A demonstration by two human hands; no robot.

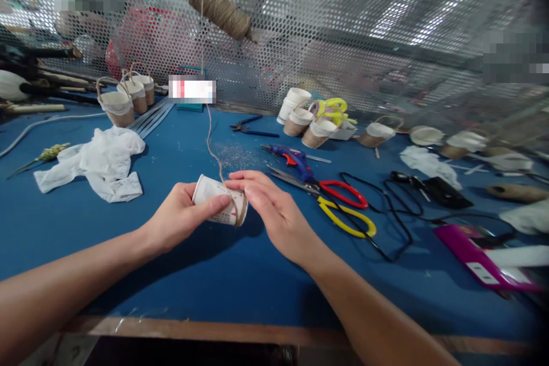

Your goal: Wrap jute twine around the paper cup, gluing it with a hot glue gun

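A white printed paper cup (pixel 210 190) lies tilted on its side above the table, with my left hand (pixel 189 209) wrapped round it and the thumb pressed on its wall. Brown twine (pixel 239 213) loops round the cup near its right end. My right hand (pixel 277 209) is at that end, fingers together against the cup and the twine; its exact grip is partly hidden. From the fingertips a strand of twine (pixel 209 131) runs up to a twine spool (pixel 219 7) mounted on the mesh panel.
Scissors (pixel 317 187) with red and yellow handles and a blue glue gun (pixel 295 161) lie to the right, with a black cord (pixel 397 209). Pliers (pixel 255 126) lie behind. Twine-handled cups (pixel 118 108) stand back left, near crumpled white cloth (pixel 105 160). A purple box (pixel 467 251) sits right.
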